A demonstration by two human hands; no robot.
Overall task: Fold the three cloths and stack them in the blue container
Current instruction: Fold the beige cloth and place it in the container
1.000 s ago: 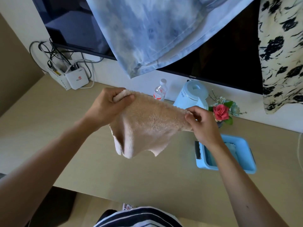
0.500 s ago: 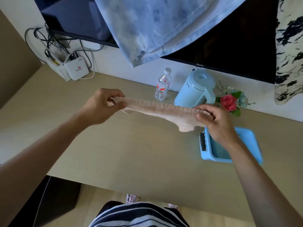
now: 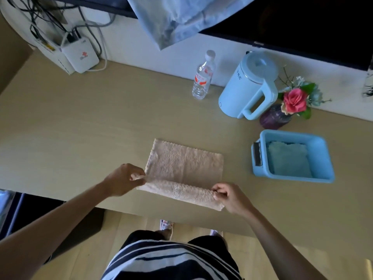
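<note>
A beige fluffy cloth [image 3: 182, 164] lies spread on the wooden table [image 3: 80, 128], its near edge lifted and turned over. My left hand [image 3: 123, 179] pinches the cloth's near left corner. My right hand [image 3: 230, 197] pinches its near right corner. To the right stands the blue container [image 3: 323, 150], with a folded light-blue cloth [image 3: 288, 160] lying flat inside it. A dark small object sits on the container's left rim.
Along the wall stand a water bottle [image 3: 202, 76], a light-blue kettle [image 3: 250, 87] and a vase with a pink rose [image 3: 292, 104]. A white router [image 3: 79, 55] with cables is at the back left. Blue-white fabric [image 3: 181, 17] hangs above.
The beige cloth went from hanging in the air between both hands to lying flat on the table. Both hands came down toward me, still pinching its near corners.
</note>
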